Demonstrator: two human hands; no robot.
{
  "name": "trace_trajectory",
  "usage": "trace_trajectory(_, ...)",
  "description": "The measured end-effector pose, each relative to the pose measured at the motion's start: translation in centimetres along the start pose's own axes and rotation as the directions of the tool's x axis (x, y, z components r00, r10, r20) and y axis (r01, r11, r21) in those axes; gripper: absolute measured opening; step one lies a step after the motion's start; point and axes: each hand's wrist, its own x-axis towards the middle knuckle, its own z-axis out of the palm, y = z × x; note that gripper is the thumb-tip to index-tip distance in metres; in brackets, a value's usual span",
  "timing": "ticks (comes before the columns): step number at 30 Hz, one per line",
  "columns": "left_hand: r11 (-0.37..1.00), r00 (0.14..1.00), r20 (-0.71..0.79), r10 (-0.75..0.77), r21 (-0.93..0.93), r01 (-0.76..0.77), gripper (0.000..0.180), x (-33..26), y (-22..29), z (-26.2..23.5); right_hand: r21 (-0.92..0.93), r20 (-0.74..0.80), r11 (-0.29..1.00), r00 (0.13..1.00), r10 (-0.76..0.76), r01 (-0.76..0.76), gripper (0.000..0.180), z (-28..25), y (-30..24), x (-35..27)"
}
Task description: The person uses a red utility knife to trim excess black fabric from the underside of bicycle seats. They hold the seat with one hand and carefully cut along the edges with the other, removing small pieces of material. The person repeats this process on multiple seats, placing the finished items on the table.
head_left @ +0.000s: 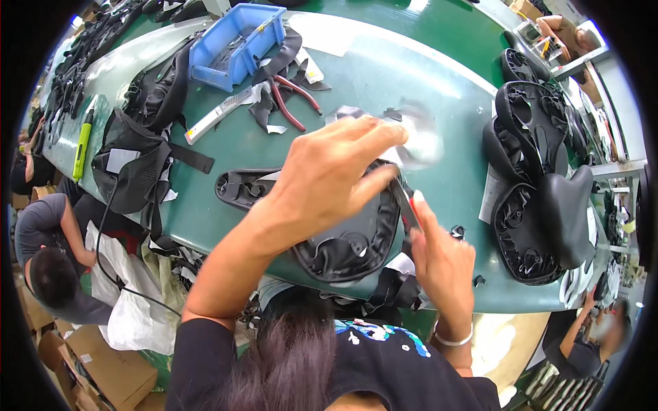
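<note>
A black bicycle saddle (349,243) lies underside up before me, its nose pointing left and its cover edge folded inward. My left hand (336,161) is over the saddle, thumb and fingers closed on something at its far right edge. Blur hides most of it, though a dark and whitish scrap (418,137) shows beyond the fingertips. At the saddle's right side, my right hand (442,257) grips a slim red-and-dark cutting tool (406,205), which looks like a knife. Its tip is close to my left thumb.
Red-handled pliers (291,103), a white-handled cutter (216,116) and a blue bin (236,51) lie beyond. Left are a black mesh cover (130,161) and green pen-like tool (83,144); right, stacked saddles (534,198). A co-worker (55,260) bends at the left.
</note>
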Motion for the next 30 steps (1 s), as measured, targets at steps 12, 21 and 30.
trace_trajectory(12, 0.522, 0.834, -0.018, -0.551, -0.787, 0.328, 0.021, 0.1, -4.8, -1.6, -0.291, 0.033, 0.943, 0.986, -0.161, 0.164, 0.047, -2.0, 1.2, 1.3)
trace_trajectory(21, 0.16, 0.753, 0.127, -0.646, -0.942, 0.296, 0.064, -9.1, 1.4, -7.9, -0.291, 0.312, 0.792, 0.836, -0.451, 0.536, 0.046, -4.8, 5.1, 7.7)
trace_trajectory(30, 0.808, 0.809, -0.194, -0.555, -0.357, 0.469, 0.025, -3.0, -4.6, -17.1, -0.354, 0.215, 0.909, 0.965, -0.153, 0.222, 0.052, -5.6, 4.3, -0.7)
